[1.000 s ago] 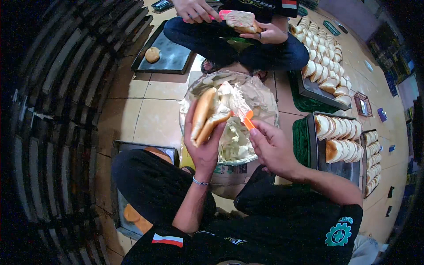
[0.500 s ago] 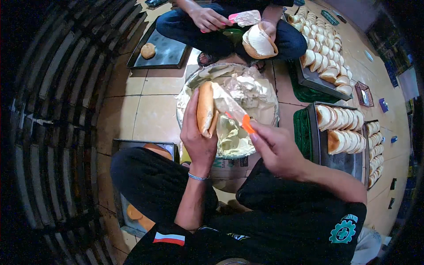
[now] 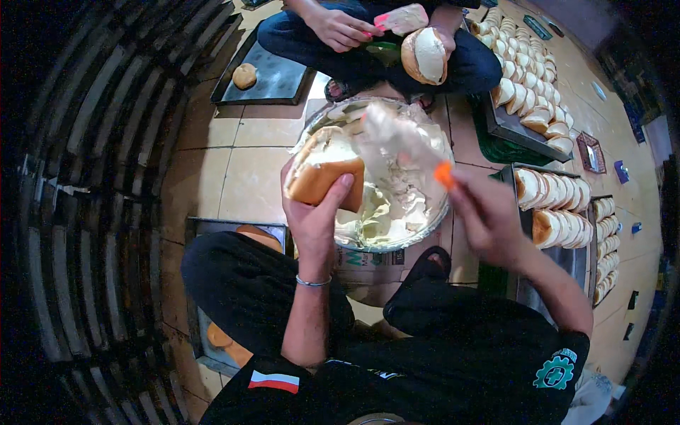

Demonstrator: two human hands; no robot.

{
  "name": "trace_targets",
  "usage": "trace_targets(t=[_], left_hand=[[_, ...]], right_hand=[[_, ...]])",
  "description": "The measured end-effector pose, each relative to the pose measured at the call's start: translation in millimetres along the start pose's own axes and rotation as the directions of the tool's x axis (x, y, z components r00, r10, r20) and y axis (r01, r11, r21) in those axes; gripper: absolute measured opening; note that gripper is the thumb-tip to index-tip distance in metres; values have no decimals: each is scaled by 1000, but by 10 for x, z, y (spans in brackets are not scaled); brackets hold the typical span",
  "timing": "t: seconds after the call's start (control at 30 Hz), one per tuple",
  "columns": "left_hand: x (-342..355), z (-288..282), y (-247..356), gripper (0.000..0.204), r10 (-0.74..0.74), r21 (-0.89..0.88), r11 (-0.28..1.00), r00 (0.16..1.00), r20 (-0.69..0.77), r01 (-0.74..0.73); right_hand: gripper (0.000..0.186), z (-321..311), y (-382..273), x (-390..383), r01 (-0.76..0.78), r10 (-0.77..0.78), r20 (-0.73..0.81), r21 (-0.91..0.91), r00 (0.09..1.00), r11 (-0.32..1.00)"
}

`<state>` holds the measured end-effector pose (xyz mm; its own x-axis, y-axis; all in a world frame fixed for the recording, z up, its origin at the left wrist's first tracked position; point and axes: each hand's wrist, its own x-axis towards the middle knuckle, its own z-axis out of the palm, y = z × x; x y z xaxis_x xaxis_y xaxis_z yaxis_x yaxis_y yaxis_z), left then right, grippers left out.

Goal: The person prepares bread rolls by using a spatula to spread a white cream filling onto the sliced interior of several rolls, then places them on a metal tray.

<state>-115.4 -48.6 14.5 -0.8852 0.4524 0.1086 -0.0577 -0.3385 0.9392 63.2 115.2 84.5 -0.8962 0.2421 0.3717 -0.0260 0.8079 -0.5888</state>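
Note:
A split bread bun [image 3: 316, 183] is gripped in my left hand [image 3: 312, 225], its cut side tilted up and coated with pale cream. My right hand [image 3: 483, 219] is closed round the orange handle of a spatula [image 3: 443, 174], whose cream-covered blade is smeared by motion. Both hands are over a wide round tub [image 3: 397, 247] of pale cream [image 3: 418, 202]. Across the tub a co-worker holds a pink-handled spatula [image 3: 402, 20] in one hand and a cream-covered bun [image 3: 425, 57] in the other.
Trays of creamed buns [image 3: 556, 191] stand to the right, with more rows at the far right. A dark tray [image 3: 273, 74] with one small bun lies at the far left. Beside my left leg sits another tray [image 3: 205, 354] holding buns. Dark slatted racks [image 3: 92, 212] line the left side.
My left hand has turned the bun so its creamed side shows. The spatula has come away from the bun, and my right hand has moved right. The co-worker's bun has turned.

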Motion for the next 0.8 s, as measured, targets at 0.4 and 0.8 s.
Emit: trace_targets(t=[0.4, 0.8], left_hand=[[-80, -124, 16, 53, -371, -453, 714, 837, 403, 534], [-50, -239, -75, 63, -312, -586, 514, 773, 553, 626]], right_hand=[[25, -145, 542, 333, 120, -116, -51, 85, 992, 989], [47, -399, 548, 195, 401, -365, 166, -347, 916, 848]])
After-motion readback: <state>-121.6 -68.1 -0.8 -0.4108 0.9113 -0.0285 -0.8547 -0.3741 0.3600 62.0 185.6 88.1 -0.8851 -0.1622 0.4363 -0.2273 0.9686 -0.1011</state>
